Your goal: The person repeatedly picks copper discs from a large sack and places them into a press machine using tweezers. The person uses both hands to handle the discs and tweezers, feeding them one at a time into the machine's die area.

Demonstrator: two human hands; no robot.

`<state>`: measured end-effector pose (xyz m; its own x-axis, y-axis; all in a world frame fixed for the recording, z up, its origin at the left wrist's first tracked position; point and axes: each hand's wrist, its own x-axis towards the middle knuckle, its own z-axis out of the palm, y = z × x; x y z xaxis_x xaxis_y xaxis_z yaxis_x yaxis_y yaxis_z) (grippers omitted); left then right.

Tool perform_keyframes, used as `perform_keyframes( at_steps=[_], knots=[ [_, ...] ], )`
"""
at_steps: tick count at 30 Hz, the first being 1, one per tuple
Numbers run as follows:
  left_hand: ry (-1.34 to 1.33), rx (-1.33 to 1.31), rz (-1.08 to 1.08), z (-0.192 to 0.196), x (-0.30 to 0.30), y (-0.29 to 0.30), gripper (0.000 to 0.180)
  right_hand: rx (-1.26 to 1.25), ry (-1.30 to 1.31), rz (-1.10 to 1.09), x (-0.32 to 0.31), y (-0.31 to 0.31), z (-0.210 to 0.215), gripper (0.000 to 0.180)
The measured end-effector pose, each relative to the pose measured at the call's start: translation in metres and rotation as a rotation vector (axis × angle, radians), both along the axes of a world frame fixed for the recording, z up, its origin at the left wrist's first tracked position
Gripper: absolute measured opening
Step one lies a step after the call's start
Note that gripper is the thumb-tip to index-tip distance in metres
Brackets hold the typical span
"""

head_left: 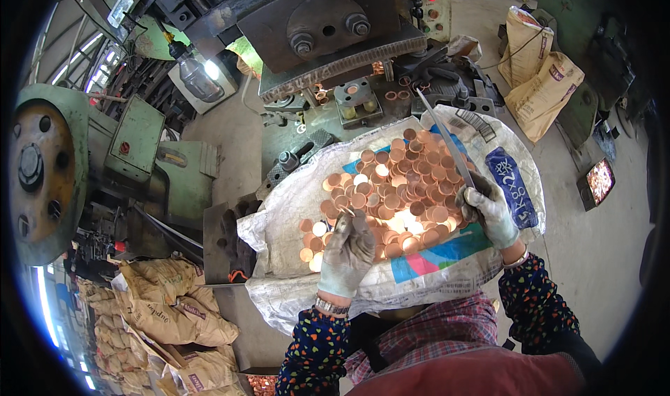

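Round copper discs (398,166) lie heaped on a white woven sack (279,256) spread in front of me. My left hand (349,249), in a worn pale glove, is at the near left side of the heap. Its fingers are pinched together on what looks like a copper disc seen edge-on. At the heap's right side, my gloved right hand (490,209) is closed round a long, tapered metal tool (447,139) that looks like tweezers. The tool's tip points away toward the press table; whether it grips anything does not show.
Beyond the sack stands a press with a heavy upper block (328,30) and a small die (354,99) below it. Copper rings (398,94) lie beside the die. A lit work lamp (199,71) hangs at left. Paper sacks (174,305) are piled at lower left.
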<state>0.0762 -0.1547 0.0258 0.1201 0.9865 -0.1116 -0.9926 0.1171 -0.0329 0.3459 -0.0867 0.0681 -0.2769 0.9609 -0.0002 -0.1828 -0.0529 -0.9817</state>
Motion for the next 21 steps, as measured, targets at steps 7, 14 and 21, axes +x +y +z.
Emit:
perform_keyframes(
  at_steps=[7, 14, 21],
  knots=[
    [0.022, -0.047, 0.053, -0.006, -0.002, 0.001, 0.022, -0.012, -0.003, -0.002, 0.000, 0.000, 0.000, 0.057],
    [-0.009, -0.045, 0.047, -0.011, -0.001, 0.002, 0.025, 0.006, -0.023, -0.009, -0.002, 0.000, -0.001, 0.054],
    [0.043, 0.017, 0.074, -0.005, 0.006, 0.003, 0.028, 0.001, -0.031, -0.018, -0.001, 0.002, -0.004, 0.054]
  ],
)
